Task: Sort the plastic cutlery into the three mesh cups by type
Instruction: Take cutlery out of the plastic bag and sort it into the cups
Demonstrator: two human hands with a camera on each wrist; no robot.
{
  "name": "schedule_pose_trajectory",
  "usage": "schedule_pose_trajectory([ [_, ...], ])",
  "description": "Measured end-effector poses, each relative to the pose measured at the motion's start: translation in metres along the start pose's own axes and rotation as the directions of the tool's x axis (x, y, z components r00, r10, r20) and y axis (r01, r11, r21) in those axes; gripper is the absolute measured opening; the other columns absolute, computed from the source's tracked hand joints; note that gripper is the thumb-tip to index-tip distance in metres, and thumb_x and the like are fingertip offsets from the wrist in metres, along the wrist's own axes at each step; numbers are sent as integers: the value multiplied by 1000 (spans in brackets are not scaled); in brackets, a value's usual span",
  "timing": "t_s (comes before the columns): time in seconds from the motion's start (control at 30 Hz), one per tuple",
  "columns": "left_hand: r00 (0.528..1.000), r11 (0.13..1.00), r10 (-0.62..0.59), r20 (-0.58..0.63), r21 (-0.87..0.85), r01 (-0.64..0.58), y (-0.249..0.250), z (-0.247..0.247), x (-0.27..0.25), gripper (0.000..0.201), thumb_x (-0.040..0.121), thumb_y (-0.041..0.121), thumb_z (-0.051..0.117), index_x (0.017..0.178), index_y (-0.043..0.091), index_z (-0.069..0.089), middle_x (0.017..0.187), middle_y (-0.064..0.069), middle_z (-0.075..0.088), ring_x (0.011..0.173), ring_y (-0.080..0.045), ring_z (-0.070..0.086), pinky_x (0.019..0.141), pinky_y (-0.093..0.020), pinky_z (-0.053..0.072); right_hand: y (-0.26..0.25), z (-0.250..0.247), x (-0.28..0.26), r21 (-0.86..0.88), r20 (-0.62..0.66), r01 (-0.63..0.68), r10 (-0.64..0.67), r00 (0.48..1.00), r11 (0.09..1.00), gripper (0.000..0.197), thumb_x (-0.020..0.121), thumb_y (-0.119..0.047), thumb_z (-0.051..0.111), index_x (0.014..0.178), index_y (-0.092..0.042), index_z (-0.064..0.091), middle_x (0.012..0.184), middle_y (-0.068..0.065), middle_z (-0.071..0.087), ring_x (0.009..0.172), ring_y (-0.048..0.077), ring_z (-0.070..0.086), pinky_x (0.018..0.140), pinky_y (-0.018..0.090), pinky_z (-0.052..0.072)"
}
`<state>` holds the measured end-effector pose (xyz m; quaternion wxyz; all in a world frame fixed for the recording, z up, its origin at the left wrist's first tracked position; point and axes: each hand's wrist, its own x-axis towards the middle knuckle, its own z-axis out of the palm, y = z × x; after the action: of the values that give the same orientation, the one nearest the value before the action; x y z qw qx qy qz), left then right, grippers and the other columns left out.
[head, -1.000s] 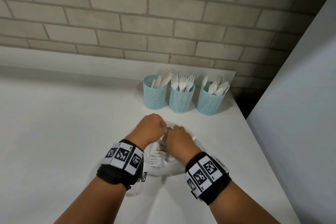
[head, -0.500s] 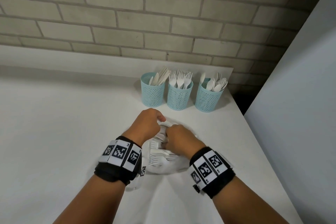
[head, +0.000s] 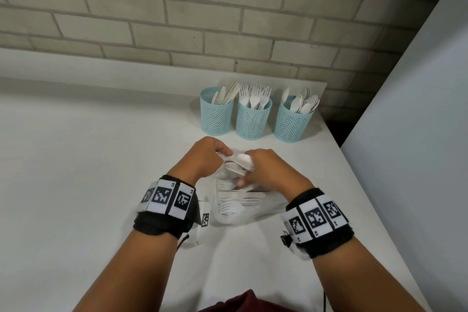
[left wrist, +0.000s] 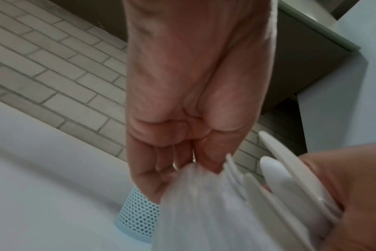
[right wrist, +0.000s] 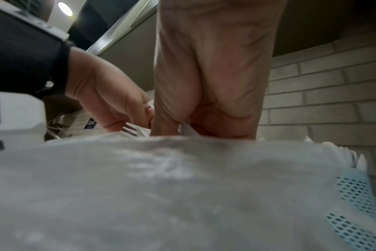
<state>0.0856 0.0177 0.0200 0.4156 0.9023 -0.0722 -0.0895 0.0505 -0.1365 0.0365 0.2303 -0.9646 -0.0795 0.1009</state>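
We pinched bag (head: 235, 200) mouth in left hand (head: 202, 157), holding it open. Right hand (head: 263, 170) gripped white cutlery bundle (head: 243, 163) from bag, just before three mesh cups (head: 252, 121) on tabletop (head: 76, 172), likely for sorting.

Evenly and softly lit in the head view, with no glare on the white table (head: 76, 172) and only faint shadows beside the 3 mesh cups (head: 252, 119). Curved by the wide lens toward the edges, bending the lines of the brick wall (head: 177, 7). Slightly smeared around the plastic bag (head: 238, 200). Dimmer and warmer in both wrist views, soft and out of focus up close on the left hand (left wrist: 189, 101) and right hand (right wrist: 215, 76). Brightened only by 1 round ceiling lamp (right wrist: 64, 8) at upper left in the right wrist view. Heavily blurred across the bag, filling the lower half there.
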Motion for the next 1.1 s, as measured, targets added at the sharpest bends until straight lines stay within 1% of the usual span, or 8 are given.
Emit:
schedule_pose_trajectory([
  [0.13,1000,1000,0,17,-25,0,0,-5,-3,32,84,-6,53,106,9,70,113,-8,67,98,-18,59,81,-22,42,8,-6,-3,108,-25,14,-12,1000,994,22,74,-17,77,93,-14,66,87,0,63,80,16,57,64,24,41],
  [0.23,997,998,-43,58,-47,46,-1,-10,-5,32,85,-6,52,109,7,68,117,-8,65,96,-18,58,72,-19,43,16,-12,-3,363,-30,14,-3,1000,932,10,78,-15,74,86,-14,69,90,4,71,84,20,65,82,32,51],
  [0.37,997,997,49,61,-59,-46,8,-14,-12,33,85,8,61,118,15,64,125,3,56,113,-12,51,91,-24,39,12,-27,-4,685,-169,151,-46,985,713,10,88,-11,62,89,-18,69,85,-2,74,87,9,70,84,22,51],
  [0.53,960,896,235,150,-416,-155,29,-8,-18,26,90,20,60,113,13,66,112,-3,68,110,-16,61,97,-31,46,-8,-40,5,913,-252,243,-17,968,329,14,95,-9,50,96,-12,63,89,0,73,87,11,69,82,26,56],
  [0.63,955,839,240,176,-533,-113,33,-1,-18,25,95,25,51,111,12,66,104,-6,71,96,-14,66,92,-29,48,-14,-38,13,943,-148,137,12,989,303,13,97,-16,48,97,-14,61,94,-1,72,83,12,70,70,34,57],
  [0.77,963,769,185,194,-639,-19,31,4,-17,26,97,28,44,105,13,64,87,0,71,79,-9,68,82,-28,55,-13,-28,18,961,-8,0,28,1000,278,15,97,-21,48,100,-14,61,101,-2,70,80,16,69,54,28,53],
  [0.9,953,683,148,264,-724,95,26,9,-14,25,96,23,48,109,6,61,96,-10,68,86,-18,66,79,-30,57,-11,-20,22,977,54,-58,26,998,203,15,96,-19,48,96,-14,63,102,0,69,81,16,69,56,29,56],
  [1.1,941,633,117,318,-754,177,24,17,-12,18,96,13,46,103,5,61,92,-14,67,77,-19,70,72,-30,59,-5,-10,25,963,55,-57,15,998,262,17,94,-24,51,98,-15,65,102,2,70,82,13,69,73,35,57],
])
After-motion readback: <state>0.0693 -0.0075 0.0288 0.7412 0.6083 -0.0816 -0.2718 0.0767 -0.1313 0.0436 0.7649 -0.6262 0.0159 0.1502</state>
